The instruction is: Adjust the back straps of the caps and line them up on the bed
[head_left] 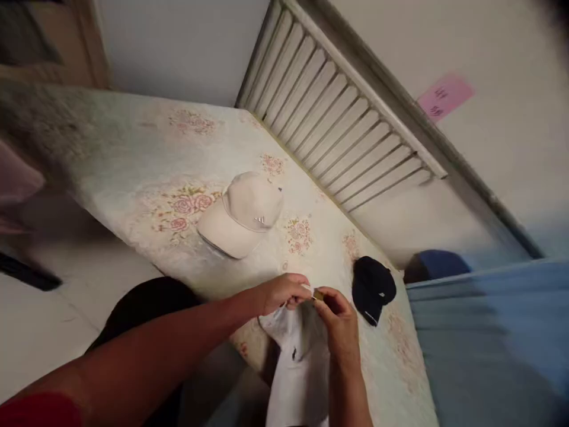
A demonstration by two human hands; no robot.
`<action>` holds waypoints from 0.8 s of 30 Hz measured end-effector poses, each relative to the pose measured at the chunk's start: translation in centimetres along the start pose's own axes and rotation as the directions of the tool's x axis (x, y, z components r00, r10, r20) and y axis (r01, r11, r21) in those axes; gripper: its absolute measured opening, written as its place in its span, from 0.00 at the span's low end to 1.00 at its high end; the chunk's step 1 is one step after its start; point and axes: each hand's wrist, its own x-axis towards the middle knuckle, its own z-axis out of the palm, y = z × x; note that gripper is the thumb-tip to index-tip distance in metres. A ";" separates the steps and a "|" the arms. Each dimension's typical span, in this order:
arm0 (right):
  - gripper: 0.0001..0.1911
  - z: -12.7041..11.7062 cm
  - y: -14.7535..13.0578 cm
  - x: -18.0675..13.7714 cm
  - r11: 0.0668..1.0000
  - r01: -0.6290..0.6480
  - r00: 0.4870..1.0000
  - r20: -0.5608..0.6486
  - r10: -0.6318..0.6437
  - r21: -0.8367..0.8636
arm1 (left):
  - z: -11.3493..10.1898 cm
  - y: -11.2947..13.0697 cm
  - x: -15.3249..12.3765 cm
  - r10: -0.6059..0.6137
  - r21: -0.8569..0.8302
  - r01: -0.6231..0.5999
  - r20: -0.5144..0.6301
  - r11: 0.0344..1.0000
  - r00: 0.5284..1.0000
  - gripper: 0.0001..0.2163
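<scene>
Left hand (282, 293): thumb and fingers pinched together on a small white piece (306, 288) at the far end of the white cap; too small to tell whether it is the strap.
Right hand (341, 323): thumb and forefinger clamped on a small brass-coloured piece (318, 294), just beside the left fingertips.
White cap (297, 373): at the near edge of the floral cover, below and between the two hands, with a small dark emblem on its front.
Beige cap (251, 213): lying on the cover, farther off and to the left of the hands, brim toward the near left, small lettering on the crown.
Dark cap (373, 286): on the cover, right of the right hand, brim toward the near side, a small pale mark on its front.
Blue cloth (489, 326): hanging at the right edge of the cover.
Floral cover (146, 139): pale, with pink roses.
Radiator (333, 112): white, ribbed, along the far right side.
Pink note (447, 96): on the wall, right of the radiator, its writing blurred.
</scene>
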 end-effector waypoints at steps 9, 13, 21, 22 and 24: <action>0.08 -0.1 -0.4 0.0 0.998 0.055 0.997 0.060 -0.054 -0.018 | -0.4 0.1 0.1 -0.076 0.044 0.074 0.061 0.996 0.995 0.09; 0.08 -0.3 -1.1 0.1 0.998 0.047 0.996 0.084 -0.043 -0.050 | -0.4 -0.1 0.1 -0.062 0.047 0.058 0.079 0.997 0.995 0.08; 0.08 -0.7 -2.1 0.4 0.992 0.078 0.993 0.100 -0.069 -0.095 | -0.2 0.1 -0.2 0.077 0.064 -0.083 0.088 0.995 0.993 0.07; 0.08 -0.7 -2.0 0.4 0.992 0.078 0.993 0.097 -0.069 -0.095 | -0.2 0.1 -0.2 0.076 0.061 -0.081 0.085 0.995 0.993 0.06; 0.09 -0.7 -1.8 0.5 0.993 0.079 0.993 0.092 -0.071 -0.089 | -0.1 0.2 -0.2 0.057 0.055 -0.061 0.071 0.997 0.996 0.05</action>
